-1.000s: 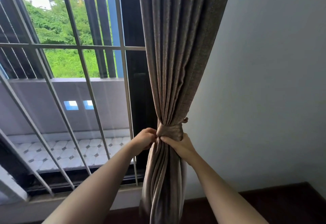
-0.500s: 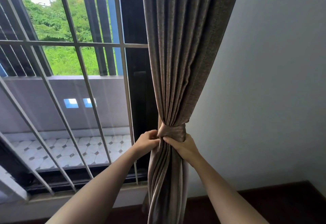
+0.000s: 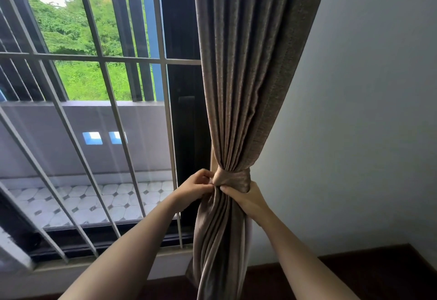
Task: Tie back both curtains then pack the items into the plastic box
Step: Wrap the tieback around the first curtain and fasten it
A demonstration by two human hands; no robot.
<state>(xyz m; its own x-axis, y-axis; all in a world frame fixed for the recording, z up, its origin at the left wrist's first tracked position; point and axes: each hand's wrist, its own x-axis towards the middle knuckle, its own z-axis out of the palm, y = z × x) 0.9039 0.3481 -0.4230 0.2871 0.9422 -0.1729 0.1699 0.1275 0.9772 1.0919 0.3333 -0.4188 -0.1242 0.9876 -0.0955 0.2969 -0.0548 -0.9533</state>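
While both hands pinch the tieback band (image 3: 233,179) at centre frame, the left hand (image 3: 197,187) has closed its grip at the band's left edge and the right hand (image 3: 246,199) clamps beneath. The curtain (image 3: 246,75) now hangs cinched beside the window grille (image 3: 99,61); this tie looks nearly finished.

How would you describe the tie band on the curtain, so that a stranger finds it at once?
Start at the barred window; at its right edge, against the pale wall, hangs a brown curtain. Follow its folds down to the narrowest point, between the left hand and the right hand. There the tie band runs crosswise, while every fold runs downward.
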